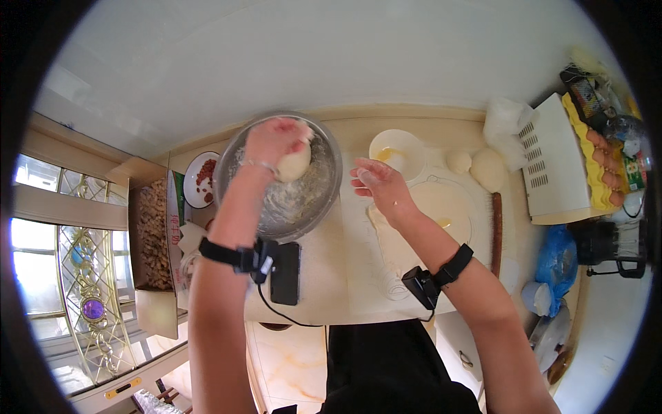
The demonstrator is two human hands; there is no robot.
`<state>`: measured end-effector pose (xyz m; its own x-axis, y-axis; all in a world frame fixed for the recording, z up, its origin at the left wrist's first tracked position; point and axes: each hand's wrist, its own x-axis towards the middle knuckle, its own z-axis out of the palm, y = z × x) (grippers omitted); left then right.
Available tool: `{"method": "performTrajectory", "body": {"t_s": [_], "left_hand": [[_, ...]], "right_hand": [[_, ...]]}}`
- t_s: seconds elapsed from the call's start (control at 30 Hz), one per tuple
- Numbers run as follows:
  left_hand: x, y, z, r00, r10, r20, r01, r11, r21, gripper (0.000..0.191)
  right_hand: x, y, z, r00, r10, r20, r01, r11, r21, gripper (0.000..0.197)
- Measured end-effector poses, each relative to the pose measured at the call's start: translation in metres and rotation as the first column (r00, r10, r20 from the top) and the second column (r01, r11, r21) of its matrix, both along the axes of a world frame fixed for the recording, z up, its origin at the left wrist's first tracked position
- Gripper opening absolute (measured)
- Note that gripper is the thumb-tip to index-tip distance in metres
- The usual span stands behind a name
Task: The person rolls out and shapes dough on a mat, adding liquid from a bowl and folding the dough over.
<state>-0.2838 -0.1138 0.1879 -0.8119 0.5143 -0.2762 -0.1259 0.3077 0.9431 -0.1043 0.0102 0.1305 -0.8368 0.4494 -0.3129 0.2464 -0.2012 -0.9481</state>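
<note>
My left hand (pixel 276 142) is inside a large metal bowl (pixel 331 207), its fingers bent over the top of a pale dough ball (pixel 295 164); whether they grip it is unclear. Flour and dough smears coat the bowl's inside. My right hand (pixel 380 183) is raised over the counter with nothing in it, its fingers apart and dusted white. Beneath my right forearm lies a rolled-out dough sheet (pixel 395 238) on a pale mat, with a small yellow puddle on it. Just beyond that hand stands a white bowl (pixel 414 155) with yellow liquid.
Two dough lumps (pixel 486 169) sit at the right, beside a dark rolling pin (pixel 496 233). A phone (pixel 285 274) lies near the metal bowl. On the left are a plate (pixel 194 194) of red dried fruit and a box of walnuts (pixel 153 235). Eggs (pixel 610 163) rest on a white appliance.
</note>
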Motion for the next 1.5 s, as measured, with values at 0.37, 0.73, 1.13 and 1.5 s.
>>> {"method": "performTrajectory", "body": {"t_s": [0.37, 0.73, 1.13, 1.5], "left_hand": [[0.157, 0.051, -0.084, 0.957, -0.233, -0.171, 0.262, 0.951, 0.167, 0.023], [0.113, 0.103, -0.170, 0.796, 0.086, 0.600, -0.148, 0.988, 0.054, 0.032], [0.126, 0.103, -0.117, 0.767, -0.110, 0.632, -0.106, 0.950, 0.294, 0.040], [0.226, 0.092, -0.050, 0.738, -0.385, 0.555, 0.036, 0.843, 0.537, 0.059]], "right_hand": [[0.086, 0.047, -0.013, 0.987, -0.162, 0.023, 0.123, 0.642, -0.756, 0.026], [0.157, 0.092, -0.017, 0.964, -0.266, -0.017, 0.167, 0.652, -0.740, 0.025], [0.171, 0.103, 0.018, 0.932, -0.357, -0.058, 0.266, 0.784, -0.561, 0.023], [0.143, 0.088, 0.060, 0.976, -0.211, -0.051, 0.108, 0.264, 0.959, 0.011]]}}
